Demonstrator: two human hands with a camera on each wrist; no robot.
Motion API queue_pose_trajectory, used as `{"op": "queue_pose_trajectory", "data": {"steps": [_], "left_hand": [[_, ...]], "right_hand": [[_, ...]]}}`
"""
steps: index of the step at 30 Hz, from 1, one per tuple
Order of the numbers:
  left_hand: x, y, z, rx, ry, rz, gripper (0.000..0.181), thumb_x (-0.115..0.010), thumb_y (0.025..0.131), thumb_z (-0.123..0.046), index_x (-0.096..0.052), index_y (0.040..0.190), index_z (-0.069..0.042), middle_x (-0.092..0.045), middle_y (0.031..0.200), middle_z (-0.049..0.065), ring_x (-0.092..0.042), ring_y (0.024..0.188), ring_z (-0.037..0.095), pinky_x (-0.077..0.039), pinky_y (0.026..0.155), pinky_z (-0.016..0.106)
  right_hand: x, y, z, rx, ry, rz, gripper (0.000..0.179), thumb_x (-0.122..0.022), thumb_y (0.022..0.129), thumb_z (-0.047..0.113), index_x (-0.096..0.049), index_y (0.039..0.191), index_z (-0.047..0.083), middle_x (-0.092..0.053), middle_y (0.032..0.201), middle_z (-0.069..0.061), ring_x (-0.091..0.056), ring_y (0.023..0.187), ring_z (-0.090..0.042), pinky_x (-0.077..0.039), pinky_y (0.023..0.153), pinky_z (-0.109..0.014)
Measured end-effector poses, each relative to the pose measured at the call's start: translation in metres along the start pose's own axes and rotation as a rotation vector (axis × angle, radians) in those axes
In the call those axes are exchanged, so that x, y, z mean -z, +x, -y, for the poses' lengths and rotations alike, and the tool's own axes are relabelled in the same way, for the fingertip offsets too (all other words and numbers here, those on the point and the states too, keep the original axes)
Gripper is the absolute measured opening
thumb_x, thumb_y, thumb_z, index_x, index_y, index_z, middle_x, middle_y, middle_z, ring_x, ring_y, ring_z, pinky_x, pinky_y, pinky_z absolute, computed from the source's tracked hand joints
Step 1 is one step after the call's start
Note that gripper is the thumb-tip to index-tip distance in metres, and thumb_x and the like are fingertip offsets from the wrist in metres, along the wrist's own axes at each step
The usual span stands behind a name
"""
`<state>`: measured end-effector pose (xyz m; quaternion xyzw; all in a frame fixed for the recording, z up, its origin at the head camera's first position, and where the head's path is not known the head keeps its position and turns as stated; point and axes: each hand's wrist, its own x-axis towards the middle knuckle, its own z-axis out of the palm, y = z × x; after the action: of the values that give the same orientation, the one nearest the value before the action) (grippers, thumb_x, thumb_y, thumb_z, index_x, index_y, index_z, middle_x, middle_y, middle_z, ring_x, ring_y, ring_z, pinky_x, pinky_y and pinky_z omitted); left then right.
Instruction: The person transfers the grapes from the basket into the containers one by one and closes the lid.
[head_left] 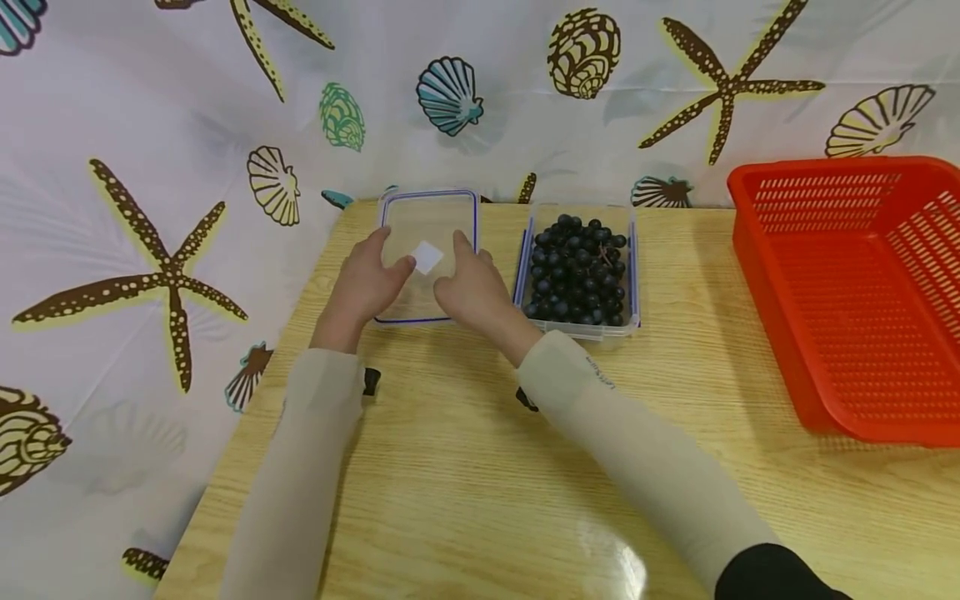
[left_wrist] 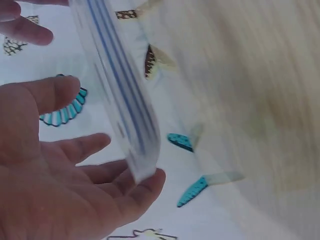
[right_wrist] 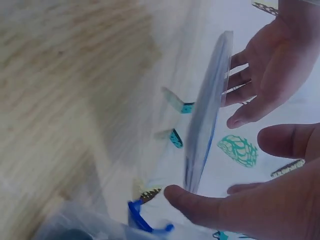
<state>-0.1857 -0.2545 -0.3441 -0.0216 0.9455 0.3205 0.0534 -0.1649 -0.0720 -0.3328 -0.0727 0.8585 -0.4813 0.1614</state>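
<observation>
A clear lid (head_left: 431, 218) with a blue seal lies between my two hands at the back of the table. My left hand (head_left: 367, 279) is at its left edge; in the left wrist view the fingertips (left_wrist: 152, 185) meet the lid's corner, with the thumb apart from it. My right hand (head_left: 480, 287) reaches across the lid's right side, index finger straight. Its fingertip (right_wrist: 175, 194) is right at the lid's end in the right wrist view, and the thumb stands away. Close to the right hand is a clear container (head_left: 600, 332) filled with dark grapes (head_left: 576, 271).
A red plastic basket (head_left: 776, 333) stands at the right of the wooden table (head_left: 442, 467). A cloth printed with shells and starfish (head_left: 517, 142) hangs behind and on the left. Blue-edged flaps (right_wrist: 142, 217) stick out from the grape container's side.
</observation>
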Motion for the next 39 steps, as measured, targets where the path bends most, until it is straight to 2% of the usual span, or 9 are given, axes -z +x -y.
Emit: {"op": "queue_pose_trajectory", "data": {"steps": [2,4,6,8,14,18,28,33,39], "left_hand": [[0.0,-0.001,-0.004,-0.024,-0.019,-0.036,0.072,-0.05,0.105,-0.033,-0.017,0.162,-0.005,-0.017,0.164,0.024,-0.018,0.149,0.042,-0.021,0.116,0.058],[0.0,-0.002,-0.008,-0.035,-0.045,-0.065,0.073,-0.051,0.105,-0.031,-0.015,0.163,-0.006,-0.015,0.164,0.023,-0.016,0.15,0.04,-0.02,0.116,0.057],[-0.001,-0.004,-0.012,-0.036,-0.078,-0.091,0.074,-0.052,0.105,-0.031,-0.013,0.163,-0.009,-0.014,0.164,0.023,-0.017,0.15,0.04,-0.021,0.116,0.057],[-0.001,-0.005,-0.015,-0.033,-0.113,-0.112,0.075,-0.052,0.104,-0.03,-0.012,0.164,-0.012,-0.015,0.164,0.023,-0.021,0.148,0.04,-0.023,0.114,0.059],[-0.002,-0.009,-0.022,-0.058,-0.225,-0.169,0.076,-0.055,0.103,-0.027,-0.011,0.164,-0.014,-0.018,0.162,0.023,-0.028,0.144,0.039,-0.028,0.111,0.06],[-0.002,-0.012,-0.026,-0.09,-0.298,-0.229,0.075,-0.053,0.102,-0.023,-0.011,0.164,-0.014,-0.018,0.163,0.019,-0.027,0.146,0.034,-0.028,0.113,0.055],[-0.002,-0.017,-0.04,-0.158,-0.521,-0.368,0.074,-0.053,0.099,-0.015,-0.016,0.163,-0.017,-0.026,0.158,0.017,-0.028,0.147,0.025,-0.032,0.113,0.042],[-0.001,-0.019,-0.046,-0.17,-0.527,-0.387,0.075,-0.053,0.098,-0.014,-0.016,0.163,-0.019,-0.028,0.16,0.011,-0.028,0.146,0.016,-0.028,0.114,0.037],[0.001,-0.023,-0.049,-0.17,-0.53,-0.404,0.074,-0.053,0.1,-0.015,-0.015,0.164,-0.022,-0.035,0.157,0.006,-0.03,0.143,0.013,-0.031,0.11,0.04]], "right_hand": [[0.006,-0.002,0.001,0.005,-0.007,-0.013,0.076,-0.048,0.098,0.011,-0.013,0.164,0.016,-0.045,0.149,-0.023,-0.06,0.1,-0.021,-0.044,0.077,-0.034],[0.013,-0.004,0.003,-0.003,0.013,-0.036,0.073,-0.048,0.099,0.011,-0.016,0.164,0.018,-0.063,0.121,-0.023,-0.049,0.061,-0.014,-0.04,0.058,-0.03],[0.02,-0.005,0.004,-0.016,0.056,-0.069,0.07,-0.048,0.1,0.01,-0.02,0.164,0.021,-0.066,0.105,-0.02,-0.028,0.043,-0.013,-0.033,0.046,-0.028],[0.026,-0.007,0.006,-0.029,0.094,-0.095,0.068,-0.049,0.101,0.01,-0.023,0.163,0.023,-0.067,0.105,-0.018,-0.026,0.039,-0.011,-0.031,0.042,-0.027],[0.037,-0.01,0.006,0.005,0.138,-0.112,0.067,-0.049,0.101,0.01,-0.027,0.162,0.027,-0.063,0.129,-0.013,-0.026,0.041,-0.012,-0.031,0.044,-0.028],[0.04,-0.012,0.006,0.022,0.178,-0.128,0.067,-0.049,0.101,0.01,-0.027,0.162,0.028,-0.036,0.16,-0.007,-0.025,0.044,-0.012,-0.031,0.047,-0.03],[0.046,-0.02,0.007,0.088,0.264,-0.192,0.074,-0.053,0.097,0.006,-0.024,0.163,0.023,-0.038,0.156,-0.014,-0.046,0.06,-0.015,-0.037,0.053,-0.03],[0.049,-0.022,0.007,0.077,0.297,-0.212,0.077,-0.054,0.097,0.009,-0.019,0.163,0.023,-0.039,0.152,-0.015,-0.058,0.099,-0.022,-0.044,0.066,-0.031],[0.055,-0.026,0.007,0.065,0.354,-0.19,0.076,-0.052,0.099,0.009,-0.015,0.164,0.027,-0.035,0.155,-0.011,-0.055,0.094,-0.026,-0.034,0.058,-0.034]]}}
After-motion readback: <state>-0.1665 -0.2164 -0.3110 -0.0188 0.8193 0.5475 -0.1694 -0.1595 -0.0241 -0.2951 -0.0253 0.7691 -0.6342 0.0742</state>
